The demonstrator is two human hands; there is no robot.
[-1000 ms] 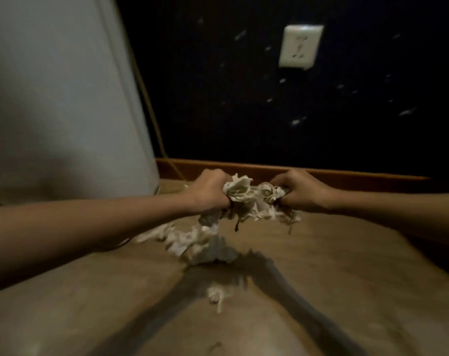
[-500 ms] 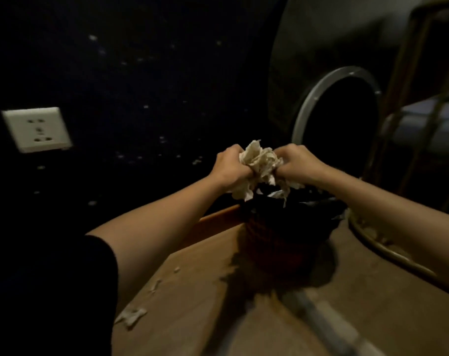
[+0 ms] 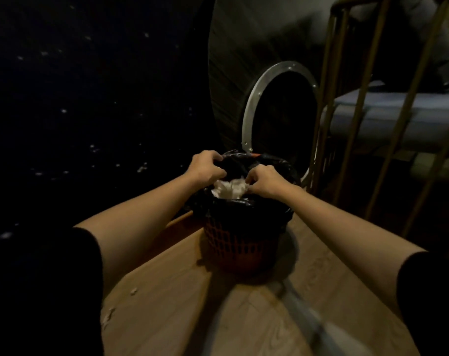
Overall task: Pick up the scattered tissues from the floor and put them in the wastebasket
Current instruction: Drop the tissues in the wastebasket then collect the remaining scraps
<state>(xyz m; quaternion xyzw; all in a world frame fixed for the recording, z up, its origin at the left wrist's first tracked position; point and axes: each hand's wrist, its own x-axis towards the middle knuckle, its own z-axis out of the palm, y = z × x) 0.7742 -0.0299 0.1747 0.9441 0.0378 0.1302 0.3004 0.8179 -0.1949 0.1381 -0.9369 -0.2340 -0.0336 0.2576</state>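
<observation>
Dim room, wood floor [image 3: 244, 317]. Left hand [image 3: 205, 168] and right hand [image 3: 263, 182] both closed on tissue wad [image 3: 230, 188], inside wastebasket [image 3: 238, 247] mouth. Risk — loose liner [image 3: 246, 209] snags fingers, shreds spill; scraps [image 3: 108, 314] remain.

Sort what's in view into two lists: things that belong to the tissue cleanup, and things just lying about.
Belongs to the job:
- left hand and right hand, both at the basket mouth
- wad of tissues between them
- wastebasket, red mesh with black liner
- tissue scraps on the floor

Just there:
- round metal-rimmed opening
- metal frame
</observation>
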